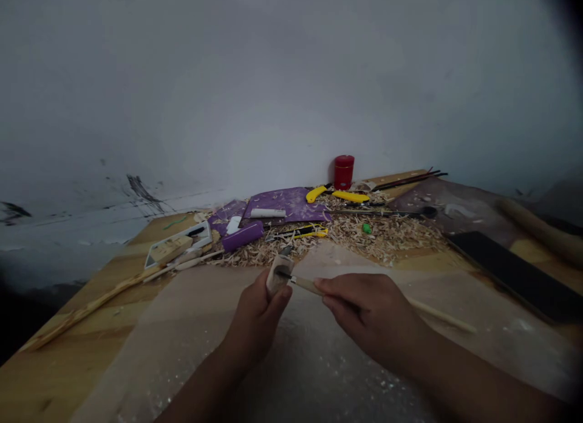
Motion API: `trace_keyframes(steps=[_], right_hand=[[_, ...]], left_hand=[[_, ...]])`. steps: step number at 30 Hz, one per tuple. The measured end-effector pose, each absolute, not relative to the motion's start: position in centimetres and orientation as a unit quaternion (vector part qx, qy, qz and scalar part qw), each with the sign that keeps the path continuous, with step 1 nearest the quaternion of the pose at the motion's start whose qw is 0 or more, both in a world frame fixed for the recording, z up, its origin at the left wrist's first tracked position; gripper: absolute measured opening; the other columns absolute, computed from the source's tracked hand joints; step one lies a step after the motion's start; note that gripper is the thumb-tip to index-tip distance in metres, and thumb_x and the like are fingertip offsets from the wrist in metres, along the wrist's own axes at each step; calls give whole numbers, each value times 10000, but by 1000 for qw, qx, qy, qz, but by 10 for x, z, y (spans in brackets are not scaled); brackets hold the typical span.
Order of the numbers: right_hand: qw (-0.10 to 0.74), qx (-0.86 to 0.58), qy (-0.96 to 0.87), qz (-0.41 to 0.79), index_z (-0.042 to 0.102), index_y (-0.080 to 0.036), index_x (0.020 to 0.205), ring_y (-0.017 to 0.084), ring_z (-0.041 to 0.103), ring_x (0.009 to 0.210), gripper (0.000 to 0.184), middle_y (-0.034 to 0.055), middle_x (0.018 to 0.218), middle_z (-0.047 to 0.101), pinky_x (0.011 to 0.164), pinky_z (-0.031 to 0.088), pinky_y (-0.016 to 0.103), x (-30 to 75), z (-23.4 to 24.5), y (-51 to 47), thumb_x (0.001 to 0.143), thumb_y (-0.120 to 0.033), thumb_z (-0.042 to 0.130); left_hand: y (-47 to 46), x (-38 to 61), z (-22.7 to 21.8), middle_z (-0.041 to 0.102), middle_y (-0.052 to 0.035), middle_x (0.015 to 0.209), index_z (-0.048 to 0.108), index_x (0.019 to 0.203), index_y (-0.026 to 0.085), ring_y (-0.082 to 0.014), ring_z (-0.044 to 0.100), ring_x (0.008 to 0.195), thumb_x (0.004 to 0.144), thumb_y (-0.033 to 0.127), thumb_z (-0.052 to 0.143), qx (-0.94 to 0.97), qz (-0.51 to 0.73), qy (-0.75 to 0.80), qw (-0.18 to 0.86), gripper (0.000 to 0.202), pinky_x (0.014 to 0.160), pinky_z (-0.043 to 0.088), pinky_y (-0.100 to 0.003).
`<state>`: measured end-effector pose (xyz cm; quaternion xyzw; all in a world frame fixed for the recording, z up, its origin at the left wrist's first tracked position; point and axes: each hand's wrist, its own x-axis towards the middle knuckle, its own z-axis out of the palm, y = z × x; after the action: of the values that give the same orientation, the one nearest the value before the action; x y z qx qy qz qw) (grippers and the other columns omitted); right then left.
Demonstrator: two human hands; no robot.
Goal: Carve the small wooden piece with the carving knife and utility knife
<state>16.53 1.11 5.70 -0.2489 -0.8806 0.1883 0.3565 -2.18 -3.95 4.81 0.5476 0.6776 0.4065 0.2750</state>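
My left hand [257, 317] is closed around a small pale wooden piece [279, 271] with a dark hollow in its face. In my right hand [371, 311] is a carving tool [307, 284] with a light wooden handle, pinched between thumb and fingers. Its dark metal tip reaches into the hollow of the wooden piece. Both hands are above a translucent plastic sheet [191, 326] on the wooden table. Just beyond them lies a heap of curled wood shavings [382, 241].
Yellow-handled cutters [350, 196], purple sheets [286, 204], a purple roll [243, 236] and a red canister [344, 172] stand or lie toward the wall. At left is a long stick [91, 307]; at right, a dark flat slab [514, 274]. A thin rod [444, 317] lies behind my right hand.
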Motion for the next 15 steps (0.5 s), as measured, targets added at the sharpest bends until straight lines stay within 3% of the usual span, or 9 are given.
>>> trace_keyframes(steps=[9, 15], right_hand=[[385, -263, -885, 26, 563, -139, 1041, 142, 496, 546, 257, 20, 622, 569, 530, 344, 262, 150, 40, -5, 840, -158, 403], [374, -274, -886, -22, 555, -109, 1058, 166, 522, 559, 271, 48, 638, 589, 537, 374, 283, 142, 32, -7, 847, -141, 387]], left_hand=[[-37, -20, 46, 510, 19, 569, 552, 924, 176, -159, 476, 569, 774, 410, 481, 529, 426, 696, 234, 287, 521, 326, -238], [-32, -19, 39, 456, 46, 497, 543, 848, 177, -122, 413, 459, 755, 413, 504, 494, 454, 699, 247, 256, 451, 295, -218]])
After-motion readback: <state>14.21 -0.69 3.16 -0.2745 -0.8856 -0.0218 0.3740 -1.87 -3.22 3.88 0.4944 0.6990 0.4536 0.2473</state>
